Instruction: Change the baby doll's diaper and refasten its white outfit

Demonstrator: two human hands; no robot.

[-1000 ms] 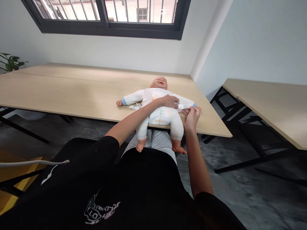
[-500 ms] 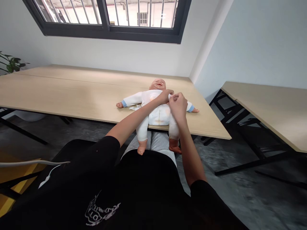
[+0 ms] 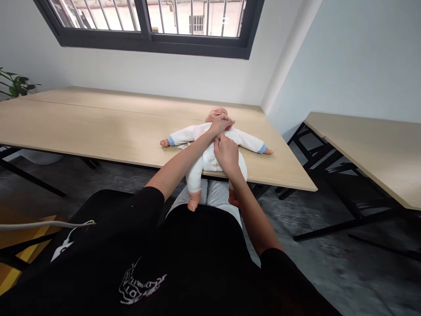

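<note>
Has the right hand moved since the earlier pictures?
Yes: the right hand has moved left across the doll, away from the right edge of the table.

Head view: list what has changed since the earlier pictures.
The right hand has moved left, from beside the doll, where it held out a white strip, to the diaper's front; whether it holds the strip now is hidden. The left hand has moved up from the doll's waist to its chest. The doll's leg by the right forearm has swung inward. The doll's head and outspread arms stay put.
</note>
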